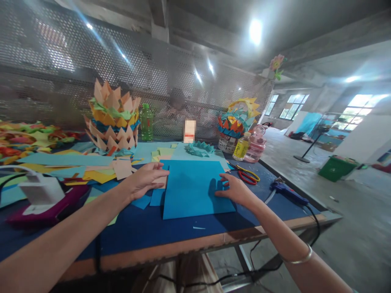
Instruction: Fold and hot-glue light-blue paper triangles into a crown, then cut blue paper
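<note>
A large blue paper sheet (192,191) lies flat on the dark blue table top (183,230) in front of me. My left hand (146,178) rests at the sheet's left edge, fingers stretched out and lying flat over a small peach paper piece. My right hand (233,189) sits on the sheet's right edge with its fingers curled and pressing on the paper. A bangle is on my right wrist.
Red-and-yellow scissors (248,175) and a blue glue gun (287,192) with its cord lie to the right. Folded paper baskets (113,118), loose coloured paper, bottles (146,122) and a pink jar (255,146) stand behind. A white-and-purple device (42,195) sits left. A person sits behind the mesh screen.
</note>
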Demonstrator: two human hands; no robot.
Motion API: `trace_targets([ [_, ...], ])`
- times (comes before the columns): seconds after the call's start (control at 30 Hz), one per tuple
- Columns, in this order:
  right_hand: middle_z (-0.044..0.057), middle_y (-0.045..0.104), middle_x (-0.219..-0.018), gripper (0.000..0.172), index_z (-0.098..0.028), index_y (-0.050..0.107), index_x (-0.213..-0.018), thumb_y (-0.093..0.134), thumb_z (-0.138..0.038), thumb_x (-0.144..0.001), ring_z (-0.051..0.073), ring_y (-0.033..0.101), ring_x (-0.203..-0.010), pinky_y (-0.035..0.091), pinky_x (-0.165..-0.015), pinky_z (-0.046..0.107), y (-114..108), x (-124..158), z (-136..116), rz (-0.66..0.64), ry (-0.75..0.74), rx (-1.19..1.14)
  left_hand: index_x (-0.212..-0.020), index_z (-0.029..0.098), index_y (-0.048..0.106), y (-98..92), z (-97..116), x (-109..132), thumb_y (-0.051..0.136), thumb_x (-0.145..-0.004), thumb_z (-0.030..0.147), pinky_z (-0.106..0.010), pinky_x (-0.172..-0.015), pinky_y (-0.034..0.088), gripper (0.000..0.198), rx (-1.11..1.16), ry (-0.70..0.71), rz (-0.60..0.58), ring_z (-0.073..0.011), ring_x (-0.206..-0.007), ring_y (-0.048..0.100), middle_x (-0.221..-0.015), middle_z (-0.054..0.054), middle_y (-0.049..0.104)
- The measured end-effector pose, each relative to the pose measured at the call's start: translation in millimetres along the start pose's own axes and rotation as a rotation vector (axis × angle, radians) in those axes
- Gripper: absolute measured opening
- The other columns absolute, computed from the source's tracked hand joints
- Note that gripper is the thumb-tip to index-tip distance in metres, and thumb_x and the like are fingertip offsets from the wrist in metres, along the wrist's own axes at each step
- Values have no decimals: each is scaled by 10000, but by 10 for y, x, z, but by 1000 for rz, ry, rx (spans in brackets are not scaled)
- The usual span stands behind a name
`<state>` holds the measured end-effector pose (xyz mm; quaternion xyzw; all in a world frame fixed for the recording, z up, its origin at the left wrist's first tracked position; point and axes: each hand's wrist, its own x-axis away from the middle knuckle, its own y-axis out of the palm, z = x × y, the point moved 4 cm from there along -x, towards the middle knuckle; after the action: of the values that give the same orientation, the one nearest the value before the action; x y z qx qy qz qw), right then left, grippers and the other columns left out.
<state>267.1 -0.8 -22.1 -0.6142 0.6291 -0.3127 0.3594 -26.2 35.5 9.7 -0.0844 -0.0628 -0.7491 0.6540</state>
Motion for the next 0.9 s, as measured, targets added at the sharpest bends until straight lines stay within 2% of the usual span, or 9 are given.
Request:
trace_targets([
  [0.13,158,594,-1215,841,-93,452,-1347,741,-419,-628,286,588,-1038,461,-839,364,-1,22,-25,11,-6,4,-1202,142,457,20,-54,7,709,-718,164,-373,-783,562,547,114,-99,-88,-304,-1143,560,-1251,-196,557],
  [0.23,154,601,-1207,837,-110,462,-1342,751,-418,-619,286,588,-1038,462,-837,369,1,31,-30,20,-2,-16,-1268,139,408,36,-76,11,731,-718,202,-312,-761,553,640,99,-109,-101,-258,-1035,628,-1147,-171,625],
  [0.3,143,610,-1194,819,-133,477,-1332,758,-404,-612,277,596,-1020,463,-836,370,2,33,-23,29,2,-34,-1281,148,408,58,-82,17,755,-706,249,-285,-762,545,679,57,-95,-112,-239,-1022,635,-1152,-152,633],
  [0.4,143,611,-1185,810,-137,489,-1320,760,-406,-606,277,600,-1007,464,-838,381,12,30,-3,38,-6,-60,-1208,163,507,145,-100,41,799,-647,304,-296,-750,547,648,-41,-53,-273,-252,-1024,635,-1157,-124,645],
  [0.5,156,576,-1235,856,-134,454,-1344,761,-422,-599,292,581,-1047,459,-862,402,45,25,31,19,3,-114,-1112,156,594,223,-146,68,825,-576,281,-330,-740,548,597,-137,-17,-449,-270,-955,659,-1000,-91,704],
  [0.6,163,497,-1328,982,-140,339,-1411,770,-438,-581,297,534,-1129,447,-910,414,60,20,64,33,24,-241,-1044,144,633,204,-163,48,832,-524,268,-360,-739,548,570,-179,13,-406,-283,-890,674,-866,-74,721],
  [0.73,170,473,-1361,1145,-165,181,-1466,800,-460,-549,276,519,-1178,460,-940,395,13,5,77,70,96,-530,-988,136,653,147,-100,13,836,-511,320,-390,-747,552,543,-145,79,-339,-294,-880,678,-864,-91,726],
  [0.8,159,529,-1319,1104,-191,221,-1455,812,-439,-555,268,554,-1152,485,-923,386,-15,-9,32,15,136,-679,-975,146,655,125,-57,6,839,-506,336,-385,-757,551,539,-121,119,-334,-283,-875,680,-890,-91,729],
  [0.9,113,620,-1225,880,-231,428,-1342,815,-400,-570,266,609,-1084,525,-874,388,-60,-41,-133,-121,91,-865,-948,173,670,91,2,1,841,-492,351,-374,-746,550,519,-149,181,-289,-270,-856,683,-898,-72,735],
])
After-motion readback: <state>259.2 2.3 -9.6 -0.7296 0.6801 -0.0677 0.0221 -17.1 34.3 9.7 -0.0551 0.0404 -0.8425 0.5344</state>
